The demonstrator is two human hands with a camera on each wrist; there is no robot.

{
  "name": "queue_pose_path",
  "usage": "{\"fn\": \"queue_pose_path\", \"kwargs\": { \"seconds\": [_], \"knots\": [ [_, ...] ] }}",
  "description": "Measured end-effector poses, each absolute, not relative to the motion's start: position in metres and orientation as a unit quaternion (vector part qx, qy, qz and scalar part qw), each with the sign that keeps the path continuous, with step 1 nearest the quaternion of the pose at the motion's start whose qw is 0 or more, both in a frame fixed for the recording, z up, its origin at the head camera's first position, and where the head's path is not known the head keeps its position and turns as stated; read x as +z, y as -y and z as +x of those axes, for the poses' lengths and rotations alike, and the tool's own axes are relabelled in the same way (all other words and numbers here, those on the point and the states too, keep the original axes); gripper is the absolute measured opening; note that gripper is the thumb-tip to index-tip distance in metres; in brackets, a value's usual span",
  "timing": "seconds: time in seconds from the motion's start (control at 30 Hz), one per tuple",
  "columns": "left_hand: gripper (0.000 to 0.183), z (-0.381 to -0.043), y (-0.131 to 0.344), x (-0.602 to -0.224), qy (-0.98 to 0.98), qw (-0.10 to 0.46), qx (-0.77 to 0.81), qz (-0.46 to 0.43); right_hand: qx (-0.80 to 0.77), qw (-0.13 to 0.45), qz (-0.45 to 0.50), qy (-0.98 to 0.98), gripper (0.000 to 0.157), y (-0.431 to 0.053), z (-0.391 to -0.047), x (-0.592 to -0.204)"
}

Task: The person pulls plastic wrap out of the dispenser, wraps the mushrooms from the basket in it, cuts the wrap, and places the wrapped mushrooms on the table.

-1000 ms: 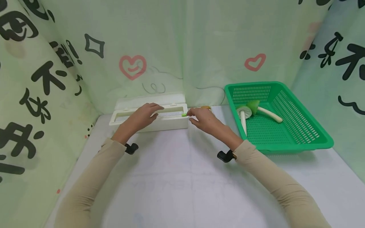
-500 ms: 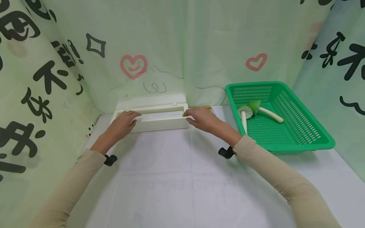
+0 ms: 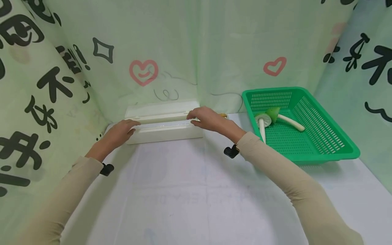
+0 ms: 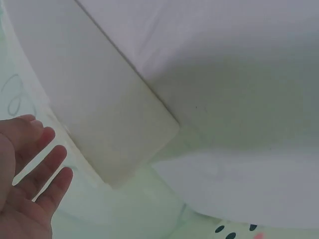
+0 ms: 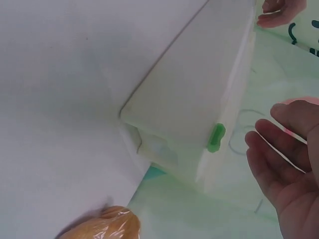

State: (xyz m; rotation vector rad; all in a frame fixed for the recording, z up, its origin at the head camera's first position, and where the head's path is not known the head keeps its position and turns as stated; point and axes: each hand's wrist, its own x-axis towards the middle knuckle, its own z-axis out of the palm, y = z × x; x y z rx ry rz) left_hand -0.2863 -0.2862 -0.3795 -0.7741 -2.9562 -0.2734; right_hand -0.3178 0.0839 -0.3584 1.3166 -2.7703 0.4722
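Two hands flank our long white box (image 3: 165, 127), which sits at the table's (image 3: 190, 190) far edge against the curtain; our left hand (image 3: 117, 133) rests open-fingered at its left end; our right hand (image 3: 205, 119) lies flat-fingered over its right end; bare table spreads toward us, green basket (image 3: 330, 151) well right.

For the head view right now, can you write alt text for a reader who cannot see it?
A person's left hand and right hand, fingers extended, are at opposite ends of a long white box at the back of a white table. To the right, a green basket holds two toy mushrooms.
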Motion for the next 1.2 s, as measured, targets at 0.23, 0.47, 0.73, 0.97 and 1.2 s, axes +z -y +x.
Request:
{"fn": "queue_pose_path", "kwargs": {
  "seconds": [0.23,0.47,0.73,0.97,1.2],
  "knots": [
    [0.033,-0.296,0.294,-0.376,0.958,0.03,-0.066,-0.279,0.129,-0.021,0.445,0.886,0.025,-0.069,-0.334,-0.35],
    [0.03,-0.301,0.3,-0.377,0.956,0.01,-0.063,-0.287,0.089,-0.056,0.435,0.894,0.024,-0.062,-0.347,-0.357],
    [0.019,-0.308,0.302,-0.38,0.956,0.029,-0.073,-0.282,0.089,-0.032,0.415,0.905,0.015,-0.059,-0.35,-0.368],
    [0.01,-0.31,0.3,-0.379,0.962,0.033,-0.083,-0.257,0.108,-0.008,0.395,0.912,0.013,-0.058,-0.35,-0.37],
    [0.021,-0.313,0.298,-0.383,0.962,0.003,-0.106,-0.25,0.127,0.008,0.377,0.918,0.015,-0.058,-0.353,-0.371]
  ]
}}
